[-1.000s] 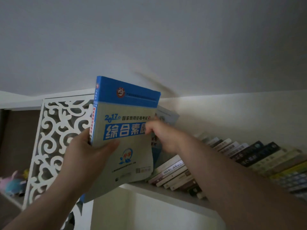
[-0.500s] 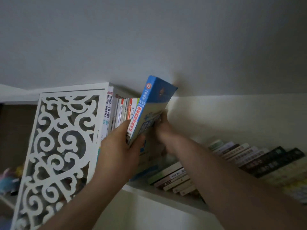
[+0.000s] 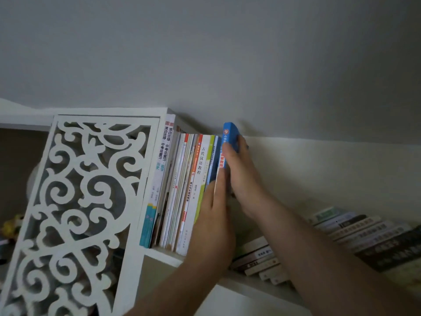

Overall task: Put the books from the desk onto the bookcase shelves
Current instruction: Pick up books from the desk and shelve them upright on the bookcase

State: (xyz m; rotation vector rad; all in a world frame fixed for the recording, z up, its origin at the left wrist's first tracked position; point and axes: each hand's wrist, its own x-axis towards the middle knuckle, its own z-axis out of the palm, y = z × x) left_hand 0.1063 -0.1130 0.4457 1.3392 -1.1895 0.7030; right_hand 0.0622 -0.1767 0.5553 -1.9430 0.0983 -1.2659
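The blue-spined book (image 3: 227, 137) stands upright at the right end of a row of upright books (image 3: 182, 185) on the top shelf (image 3: 164, 255) of the white bookcase. My right hand (image 3: 241, 174) grips its upper part, thumb on the spine and fingers round its right side. My left hand (image 3: 214, 222) lies flat with straight fingers against the lower spines of this book and its neighbours. The bottom of the book is hidden behind my hands.
A white carved fretwork panel (image 3: 75, 213) closes the bookcase's left side. To the right, several books (image 3: 355, 238) lie leaning over along the same shelf. Wall and ceiling rise just above the row. A soft toy (image 3: 11, 225) sits far left.
The blue book went from tilted, cover facing me, to upright in the row, spine out. My left hand let go and now presses flat on the spines; my right hand moved up its side.
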